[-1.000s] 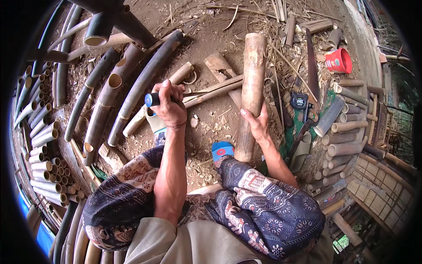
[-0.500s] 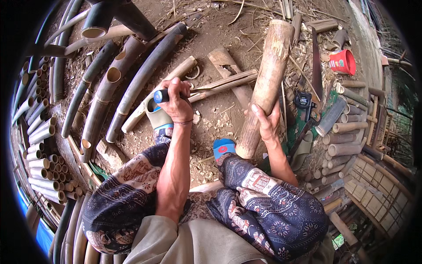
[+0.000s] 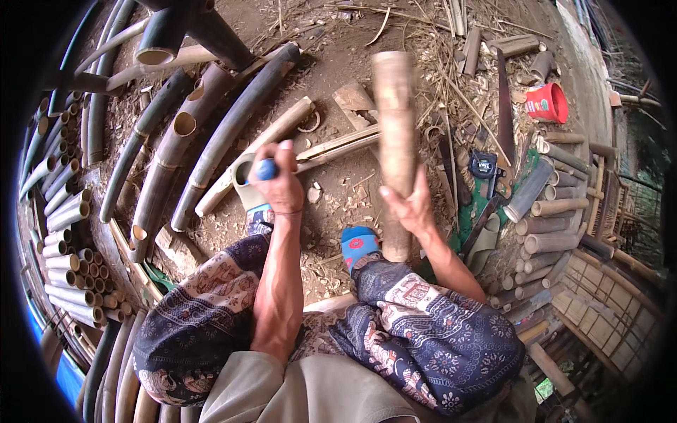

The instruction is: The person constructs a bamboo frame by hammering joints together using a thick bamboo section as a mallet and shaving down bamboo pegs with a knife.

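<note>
At the left, the left hand (image 3: 279,187) has its fingers closed around a blue-ended handle (image 3: 266,169), next to a grey-green clog (image 3: 247,192); whatever extends from the handle cannot be made out, so a loose grip could let it twist toward the foot or the split bamboo (image 3: 338,149) beyond. Between the hands, a blue sock (image 3: 360,243) sits just beside the lower end of the bamboo section (image 3: 395,106), where a slip could bring the weight onto thinly covered toes. The right hand (image 3: 410,209) clasps that motion-blurred section low down, thumb across it, its other fingers partly hidden; held there alone, it could tip if the grip slackened, perhaps falling toward the tape measure (image 3: 483,165) and long dark blade (image 3: 505,113) farther right
</note>
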